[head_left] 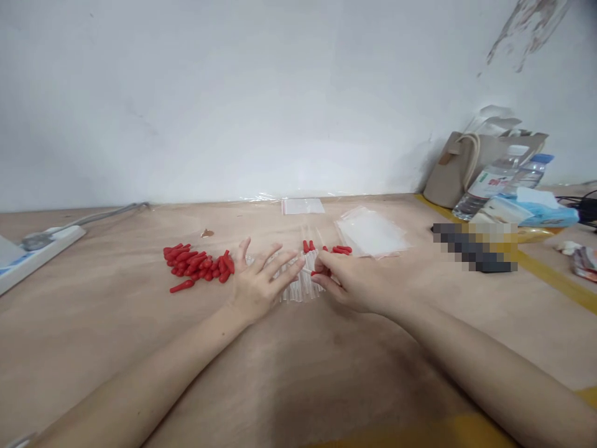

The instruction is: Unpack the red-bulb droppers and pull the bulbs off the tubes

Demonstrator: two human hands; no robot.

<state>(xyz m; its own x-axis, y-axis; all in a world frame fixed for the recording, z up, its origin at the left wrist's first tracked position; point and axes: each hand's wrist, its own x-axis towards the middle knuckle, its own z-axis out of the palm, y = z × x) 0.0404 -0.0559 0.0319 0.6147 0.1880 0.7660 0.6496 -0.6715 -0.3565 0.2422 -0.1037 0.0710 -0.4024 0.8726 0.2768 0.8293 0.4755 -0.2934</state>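
Note:
A pile of small red rubber caps [198, 266] lies on the wooden table to the left of my hands. Between my hands lies a bunch of clear thin tubes [301, 283], some with red tips [308, 246] at the far end. My left hand [261, 283] rests flat with fingers spread on the left side of the tubes. My right hand [347, 280] has its fingers curled at the right side of the tubes and pinches a small red cap [315, 272]. More red caps [342, 249] lie just beyond it.
Clear plastic bags [370, 233] and a small zip bag [303, 206] lie further back. A white power strip [41, 247] is at the far left. At the right stand a beige bag [466, 165], water bottles [494, 180], a tissue pack [543, 208] and yellow tape lines [555, 277].

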